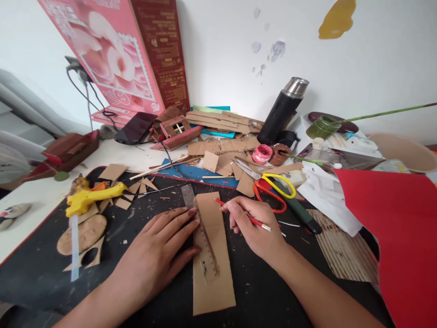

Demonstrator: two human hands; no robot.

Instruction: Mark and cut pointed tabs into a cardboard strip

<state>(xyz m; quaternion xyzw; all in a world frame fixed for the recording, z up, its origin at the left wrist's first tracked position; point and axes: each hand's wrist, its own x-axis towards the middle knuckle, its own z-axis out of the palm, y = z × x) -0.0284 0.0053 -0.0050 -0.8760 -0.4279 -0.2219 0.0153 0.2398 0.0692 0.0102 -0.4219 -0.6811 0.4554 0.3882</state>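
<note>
A strip of brown cardboard (218, 287) lies lengthwise on the black mat in front of me. Across its left side rests a clear plastic ruler (206, 259), slightly slanted, its far end sticking out past the cardboard's edge. My left hand (164, 243) lies flat with fingers stretched, the fingertips pressing on the ruler. In my right hand (251, 223) is a red pencil (254, 221) with a white eraser end, pinched between thumb and fingers. The pencil's tip is over the far right part of the cardboard; whether it touches cannot be made out.
A yellow glue gun (92, 198) lies left, with cardboard scraps around it. Scissors (268, 182), a green-handled tool (300, 212) and paint jars (262, 155) are beyond my right hand. A black thermos (280, 116) stands behind; red card (392, 246) juts in from the right.
</note>
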